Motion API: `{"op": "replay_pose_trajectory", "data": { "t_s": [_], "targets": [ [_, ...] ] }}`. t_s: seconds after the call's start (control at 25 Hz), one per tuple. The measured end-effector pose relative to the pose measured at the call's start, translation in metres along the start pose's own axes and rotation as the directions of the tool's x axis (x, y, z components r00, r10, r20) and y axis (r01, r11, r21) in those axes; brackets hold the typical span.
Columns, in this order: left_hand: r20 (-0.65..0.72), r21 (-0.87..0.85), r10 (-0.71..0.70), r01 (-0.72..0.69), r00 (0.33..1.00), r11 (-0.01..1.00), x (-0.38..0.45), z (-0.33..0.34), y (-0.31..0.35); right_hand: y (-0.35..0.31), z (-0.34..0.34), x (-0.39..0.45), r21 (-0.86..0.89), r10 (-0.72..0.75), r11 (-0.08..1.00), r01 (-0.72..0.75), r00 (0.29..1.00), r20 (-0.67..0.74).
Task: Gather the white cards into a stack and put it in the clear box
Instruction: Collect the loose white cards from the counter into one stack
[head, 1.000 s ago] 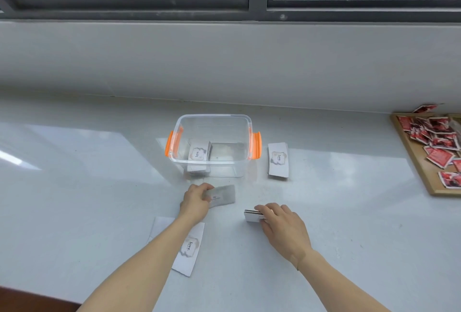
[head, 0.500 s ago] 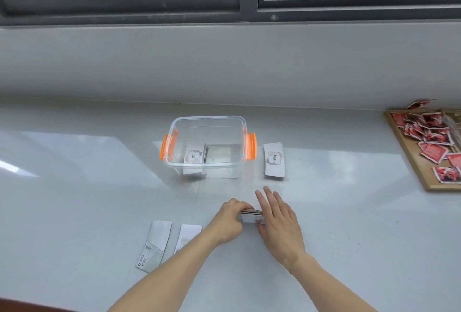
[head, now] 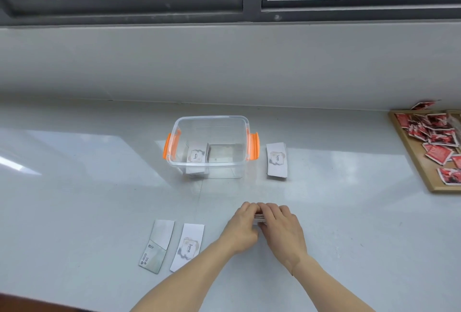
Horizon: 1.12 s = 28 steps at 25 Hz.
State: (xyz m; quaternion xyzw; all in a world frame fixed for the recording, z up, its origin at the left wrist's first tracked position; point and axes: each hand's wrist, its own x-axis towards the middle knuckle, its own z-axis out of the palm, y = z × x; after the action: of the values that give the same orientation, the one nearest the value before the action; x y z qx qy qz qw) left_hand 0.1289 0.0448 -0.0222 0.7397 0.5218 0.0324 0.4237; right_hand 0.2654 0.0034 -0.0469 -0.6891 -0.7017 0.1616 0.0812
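My left hand (head: 243, 224) and my right hand (head: 283, 227) press together around a small stack of white cards (head: 259, 217), of which only a thin edge shows between the fingers. The clear box (head: 210, 122) with orange latches stands farther back, open, with a few white cards (head: 197, 155) leaning inside at its left. Another white card (head: 277, 159) lies right of the box. Two more white cards (head: 158, 244) (head: 188, 246) lie flat to the left of my left forearm.
A wooden tray (head: 424, 177) with several red packets sits at the right edge of the white counter. A grey wall and a window sill rise behind the box.
My left hand carried a card from in front of the box over to the stack under my right hand. Both hands have since closed around the stack.
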Motion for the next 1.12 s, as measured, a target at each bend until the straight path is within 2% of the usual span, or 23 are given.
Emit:
{"op": "replay_pose_trajectory", "data": {
  "t_s": [0.12,0.28,0.36,0.48,0.64,0.8,0.92,1.12],
  "targets": [
    [0.018,0.308,0.018,-0.022,1.0,0.951,-0.003,-0.007,-0.012,0.002,-0.003,0.001,-0.015,-0.022,1.0,0.022,1.0,0.007],
    [0.06,0.437,0.015,-0.04,0.998,0.898,-0.018,-0.032,-0.046,0.001,-0.005,0.002,-0.027,-0.011,1.0,0.012,0.999,0.039],
    [0.11,0.529,0.057,-0.107,0.992,0.842,-0.03,-0.05,-0.065,0.001,-0.005,0.002,-0.031,-0.003,1.0,0.005,0.999,0.048],
    [0.252,0.672,0.165,-0.296,0.953,0.679,-0.047,-0.074,-0.089,0.001,-0.005,0.001,-0.034,-0.003,0.999,0.004,0.999,0.052],
    [0.478,0.711,0.177,-0.498,0.86,0.496,-0.065,-0.097,-0.106,0.0,-0.007,0.0,-0.017,-0.023,1.0,0.024,0.998,0.052],
    [0.507,0.737,0.19,-0.537,0.841,0.41,-0.068,-0.1,-0.109,0.0,-0.008,-0.001,-0.024,-0.024,0.999,0.026,0.998,0.061],
    [0.516,0.742,0.173,-0.539,0.839,0.399,-0.062,-0.098,-0.108,0.0,-0.007,-0.002,-0.017,-0.022,1.0,0.023,0.998,0.064],
    [0.485,0.748,0.142,-0.494,0.863,0.444,-0.054,-0.1,-0.106,0.0,-0.006,-0.001,-0.004,-0.015,1.0,0.016,0.999,0.046]
  ]
}}
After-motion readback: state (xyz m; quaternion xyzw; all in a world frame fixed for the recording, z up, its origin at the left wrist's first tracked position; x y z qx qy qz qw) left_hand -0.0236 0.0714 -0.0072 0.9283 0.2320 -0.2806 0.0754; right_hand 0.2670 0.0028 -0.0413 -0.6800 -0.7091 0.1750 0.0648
